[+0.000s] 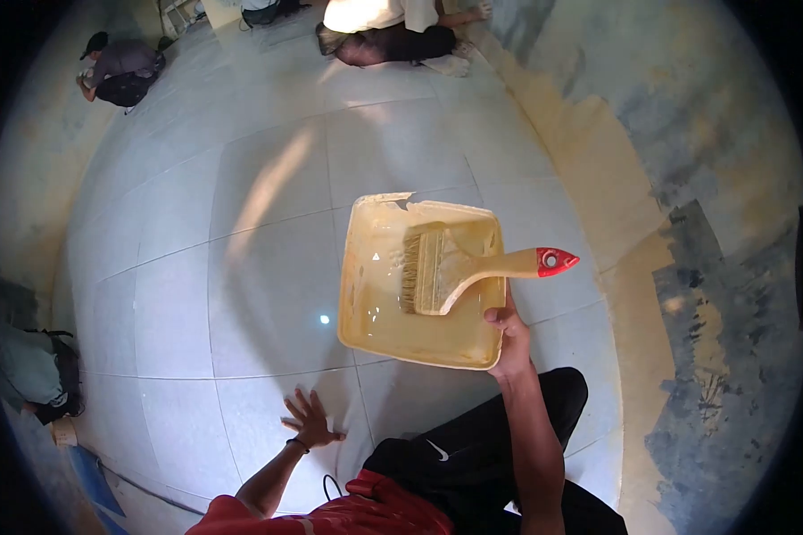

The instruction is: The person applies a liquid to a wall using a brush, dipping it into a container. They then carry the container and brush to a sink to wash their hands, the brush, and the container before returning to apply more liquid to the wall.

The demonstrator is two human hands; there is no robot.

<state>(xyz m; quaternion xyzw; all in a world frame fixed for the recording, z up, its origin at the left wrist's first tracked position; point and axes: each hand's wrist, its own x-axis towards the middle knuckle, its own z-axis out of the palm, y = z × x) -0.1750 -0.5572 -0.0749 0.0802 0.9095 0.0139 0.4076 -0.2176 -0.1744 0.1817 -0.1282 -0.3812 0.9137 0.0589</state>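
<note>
My right hand (509,334) grips the lower right rim of a cream paint tray (354,267), with the thumb over the edge. The tray's top edge is chipped. A wide paintbrush (486,267) lies across the tray, bristles to the left inside it, its wooden handle with a red tip sticking out past the right rim. Pale yellow paint (375,303) shines in the tray. Lower left, my left hand (310,422) is spread flat on the tiled floor (277,312), holding nothing.
On the right stands a wall (696,294) with cream paint low down and grey patches. A person (393,36) sits by that wall at the top. Another person (125,69) crouches at the upper left, and a third (36,370) is at the left edge.
</note>
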